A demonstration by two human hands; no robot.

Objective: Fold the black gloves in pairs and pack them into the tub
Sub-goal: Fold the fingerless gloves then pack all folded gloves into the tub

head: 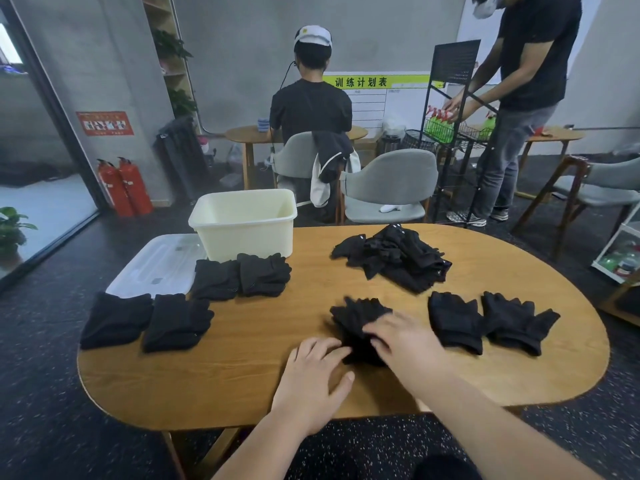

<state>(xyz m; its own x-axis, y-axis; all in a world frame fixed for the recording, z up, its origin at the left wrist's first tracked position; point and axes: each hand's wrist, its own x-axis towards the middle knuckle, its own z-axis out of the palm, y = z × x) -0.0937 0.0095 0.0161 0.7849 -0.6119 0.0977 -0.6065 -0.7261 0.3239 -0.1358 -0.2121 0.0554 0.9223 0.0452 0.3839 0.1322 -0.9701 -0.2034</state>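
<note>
Grey-walled room, dark speckled floor (52, 393). Oval wood bench (225, 375) w/ cream tub (242, 233) at far-left edge, clear lid (156, 265) just left of it. Loose glove pile (394, 258) far centre. Four folded pairs (176, 322) along left, two more folded pairs (453, 322) at right. Glove pair (356, 317) front centre under both hands: left hand (311, 375) flat, fingers spread, on near edge; right hand (405, 341) flat, fingers straight, pressing on top. Tub bottom hidden behind near wall; glove pair blurred. On yellow-headed wall chart (377, 81): "训练计划表". Red notice (105, 123) too small to read.

left grip (313, 372): bare | right grip (405, 344): bare | forearms (485, 420): unsleeved | bottom edge: dark garment (446, 469)
</note>
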